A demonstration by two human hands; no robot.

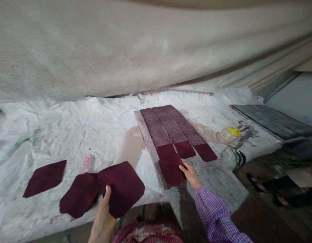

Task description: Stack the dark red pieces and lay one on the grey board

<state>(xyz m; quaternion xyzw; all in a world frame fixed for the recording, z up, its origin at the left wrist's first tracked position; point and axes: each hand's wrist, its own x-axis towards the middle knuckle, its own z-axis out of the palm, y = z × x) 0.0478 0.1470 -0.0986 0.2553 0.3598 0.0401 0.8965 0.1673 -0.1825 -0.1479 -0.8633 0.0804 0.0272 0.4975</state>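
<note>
My left hand point(104, 212) grips a maroon fabric piece point(122, 189) with cut corners, thumb on top and the other fingers underneath. With my right hand point(191, 174) I pinch the right edge of another maroon fabric piece point(171, 170). That piece lies over the grey speckled board point(209, 182), against the near end of the leftmost of three maroon strips point(156, 125). The strips' far parts look whitish and streaked; their near ends are plain maroon. More loose maroon pieces point(80, 194) lie beside my left hand, and a single one point(46, 179) lies farther left.
White plastic sheeting point(75, 135) covers the table. A tub point(225, 136) with something yellow and some tools point(247, 135) stands right of the board. A dark panel point(277, 118) lies at far right. A large grey cloth point(120, 50) hangs behind. A pink crumpled scrap point(87, 163) lies left.
</note>
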